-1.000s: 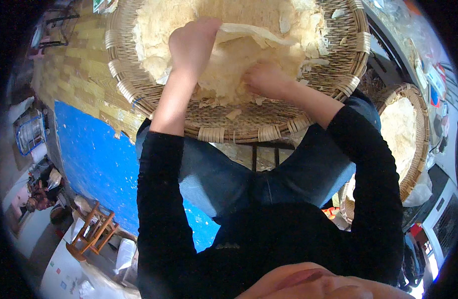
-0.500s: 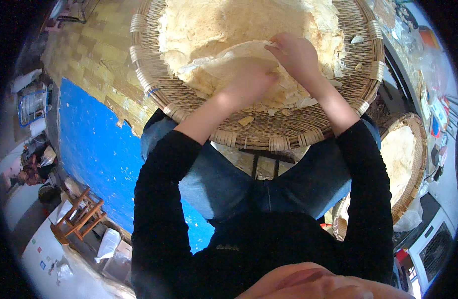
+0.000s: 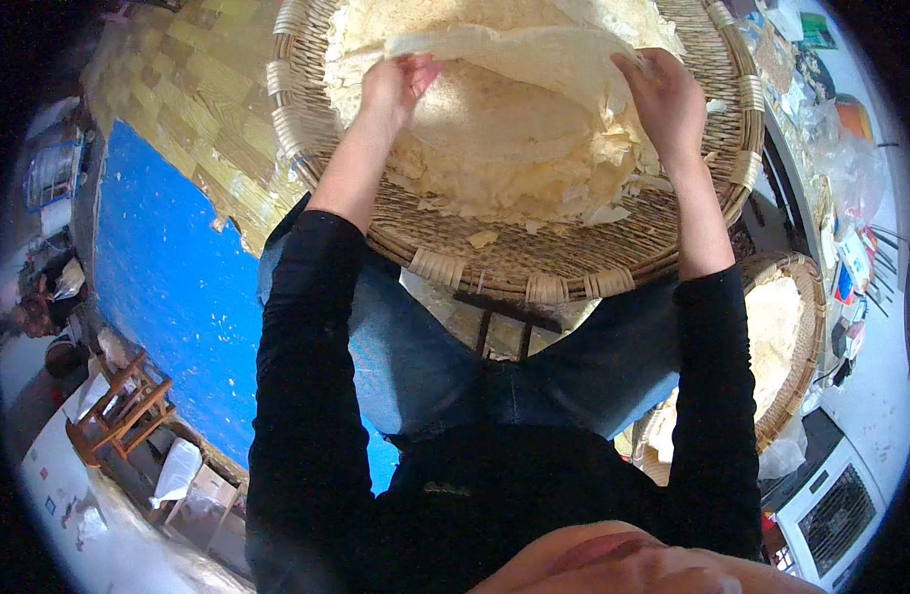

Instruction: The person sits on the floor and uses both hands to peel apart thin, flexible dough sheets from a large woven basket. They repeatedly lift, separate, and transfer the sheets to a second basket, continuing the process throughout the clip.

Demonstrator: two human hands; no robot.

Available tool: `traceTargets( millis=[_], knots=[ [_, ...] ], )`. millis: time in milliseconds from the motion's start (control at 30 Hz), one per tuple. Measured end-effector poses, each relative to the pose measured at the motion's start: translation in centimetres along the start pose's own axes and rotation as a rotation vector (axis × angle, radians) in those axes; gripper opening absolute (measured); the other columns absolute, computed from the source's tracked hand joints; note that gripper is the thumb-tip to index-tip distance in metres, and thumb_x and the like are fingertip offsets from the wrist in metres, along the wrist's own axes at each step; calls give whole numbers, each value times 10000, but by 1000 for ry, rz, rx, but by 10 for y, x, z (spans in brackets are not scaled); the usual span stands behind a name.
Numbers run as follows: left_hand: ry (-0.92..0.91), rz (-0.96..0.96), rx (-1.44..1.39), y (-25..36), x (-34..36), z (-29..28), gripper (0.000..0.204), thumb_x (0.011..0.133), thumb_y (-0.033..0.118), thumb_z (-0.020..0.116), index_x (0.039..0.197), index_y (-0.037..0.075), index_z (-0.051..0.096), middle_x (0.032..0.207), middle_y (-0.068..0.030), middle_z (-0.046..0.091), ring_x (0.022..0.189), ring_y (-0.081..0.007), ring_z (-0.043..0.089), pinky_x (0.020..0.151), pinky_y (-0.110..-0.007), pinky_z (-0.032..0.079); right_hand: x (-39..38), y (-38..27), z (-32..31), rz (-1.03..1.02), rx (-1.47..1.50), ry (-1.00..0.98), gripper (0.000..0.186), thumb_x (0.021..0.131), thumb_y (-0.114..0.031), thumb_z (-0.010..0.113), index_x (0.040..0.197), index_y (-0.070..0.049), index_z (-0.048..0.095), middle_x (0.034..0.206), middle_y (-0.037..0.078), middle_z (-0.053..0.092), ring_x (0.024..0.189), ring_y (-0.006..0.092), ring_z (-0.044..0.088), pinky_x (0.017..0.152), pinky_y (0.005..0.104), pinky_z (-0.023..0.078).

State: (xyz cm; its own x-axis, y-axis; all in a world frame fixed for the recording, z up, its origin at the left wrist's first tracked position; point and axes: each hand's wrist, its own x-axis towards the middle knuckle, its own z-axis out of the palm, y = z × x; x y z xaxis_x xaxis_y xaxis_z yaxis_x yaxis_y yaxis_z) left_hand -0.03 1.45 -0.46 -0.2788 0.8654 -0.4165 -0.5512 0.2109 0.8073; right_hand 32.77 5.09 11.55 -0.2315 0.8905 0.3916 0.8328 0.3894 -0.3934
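Note:
A wide round woven tray [image 3: 564, 282] rests over my jeans-clad legs, piled with pale, crumbly thin sheets [image 3: 504, 163]. Across its upper part, one thin pale sheet [image 3: 514, 49] is lifted at its edge. My left hand [image 3: 405, 74] pinches that sheet at the left, fingers closed on it. My right hand [image 3: 648, 74] grips the same sheet at its right end between thumb and fingers. Loose flakes lie on the weave near the tray's front rim.
A second woven tray [image 3: 803, 351] of pale sheets stands at my right, beside a cluttered surface [image 3: 836, 139]. At left are a blue floor panel [image 3: 163, 287], yellowish flooring [image 3: 168, 79] and a wooden stool [image 3: 123, 406]. A white appliance [image 3: 831, 510] is at lower right.
Both hands have moved up and apart, my left leftward, my right rightward, and now stretch the sheet between them higher on the pile. The view has shifted slightly.

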Motion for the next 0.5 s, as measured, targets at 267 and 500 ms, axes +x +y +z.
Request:
traceTargets(
  millis=[267, 500],
  knots=[
    [13, -231, -486, 70, -27, 24, 749, 993, 500, 271, 1408, -122, 232, 1334, -389, 402, 1250, -485, 462, 1013, -547, 469, -1, 7, -22, -51, 86, 175, 237, 808, -259, 775, 902, -56, 696, 825, 100, 669, 751, 252, 602, 670, 342, 493],
    [145, -75, -24, 93, -19, 32, 418, 877, 66, 512, 1233, -123, 403, 1218, -284, 494, 1099, -393, 572, 943, -519, 523, -18, -3, -34, -360, 114, -65, 147, 802, -194, 728, 907, -105, 678, 897, 81, 679, 820, 317, 650, 702, 396, 515]
  ],
)
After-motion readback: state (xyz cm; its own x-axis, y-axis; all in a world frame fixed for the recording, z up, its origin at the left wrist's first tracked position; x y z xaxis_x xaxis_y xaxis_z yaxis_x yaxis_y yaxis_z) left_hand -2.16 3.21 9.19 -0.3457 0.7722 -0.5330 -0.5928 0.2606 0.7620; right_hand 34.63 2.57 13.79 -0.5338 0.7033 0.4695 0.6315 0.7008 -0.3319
